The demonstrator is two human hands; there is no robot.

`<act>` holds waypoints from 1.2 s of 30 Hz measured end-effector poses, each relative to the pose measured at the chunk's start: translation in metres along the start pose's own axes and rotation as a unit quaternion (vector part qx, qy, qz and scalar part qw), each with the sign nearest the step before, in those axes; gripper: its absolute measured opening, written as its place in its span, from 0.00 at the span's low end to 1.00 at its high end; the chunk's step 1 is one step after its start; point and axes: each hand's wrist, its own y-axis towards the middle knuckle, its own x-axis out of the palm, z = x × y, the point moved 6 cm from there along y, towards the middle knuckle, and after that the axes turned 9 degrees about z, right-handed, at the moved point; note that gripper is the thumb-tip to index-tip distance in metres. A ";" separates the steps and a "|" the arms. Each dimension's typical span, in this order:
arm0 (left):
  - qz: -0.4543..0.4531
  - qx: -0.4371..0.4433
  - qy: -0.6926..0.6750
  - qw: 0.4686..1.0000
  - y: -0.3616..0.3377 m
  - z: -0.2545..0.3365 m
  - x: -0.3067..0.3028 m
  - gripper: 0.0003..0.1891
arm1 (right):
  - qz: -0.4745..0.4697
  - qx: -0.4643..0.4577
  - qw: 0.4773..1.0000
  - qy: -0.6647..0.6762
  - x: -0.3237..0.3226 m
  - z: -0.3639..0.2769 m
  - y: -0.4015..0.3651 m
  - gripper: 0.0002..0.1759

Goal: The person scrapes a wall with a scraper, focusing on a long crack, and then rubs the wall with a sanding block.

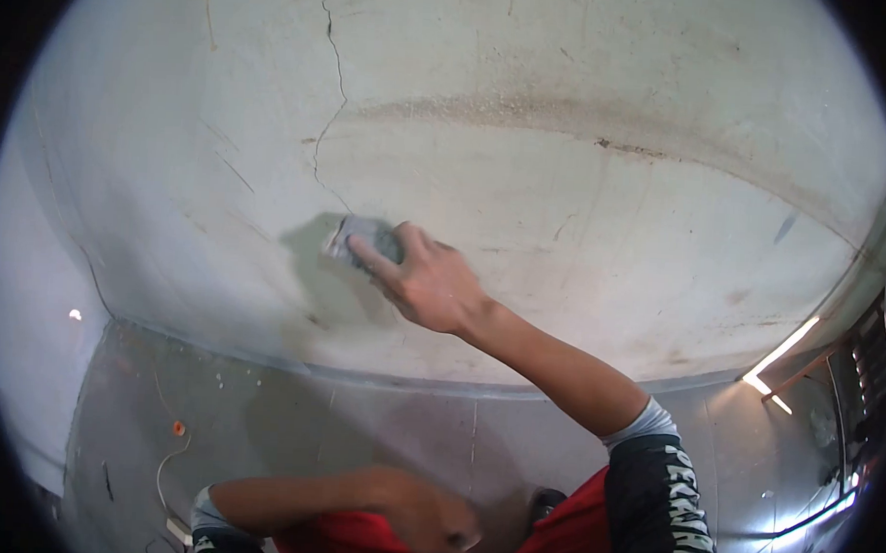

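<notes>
My right hand (pixel 425 281) is stretched out to a pale plastered wall (pixel 585 194) and presses a small grey sanding pad (pixel 365 240) flat against it, fingers spread over the pad. A darker smear surrounds the pad on the wall. My left hand (pixel 432 523) hangs low near my red shirt, fingers curled; whether it holds anything is hidden by blur.
A long crack (pixel 331 84) runs down the wall above the pad. The grey floor (pixel 288 428) meets the wall below. A thin cord with an orange piece (pixel 177 429) lies on the floor at left. A bright doorway strip (pixel 786 356) shows at right.
</notes>
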 end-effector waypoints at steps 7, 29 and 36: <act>0.027 0.222 -0.332 0.916 0.005 0.038 0.023 0.22 | -0.084 0.000 0.988 0.130 0.023 -0.013 -0.008 0.32; 0.209 0.450 -0.686 0.532 -0.064 0.082 -0.017 0.13 | -0.286 0.019 0.943 0.170 0.054 -0.019 -0.050 0.31; 0.230 0.415 -0.539 0.696 -0.058 0.062 -0.016 0.20 | -0.230 0.014 0.964 0.136 0.070 0.009 -0.070 0.32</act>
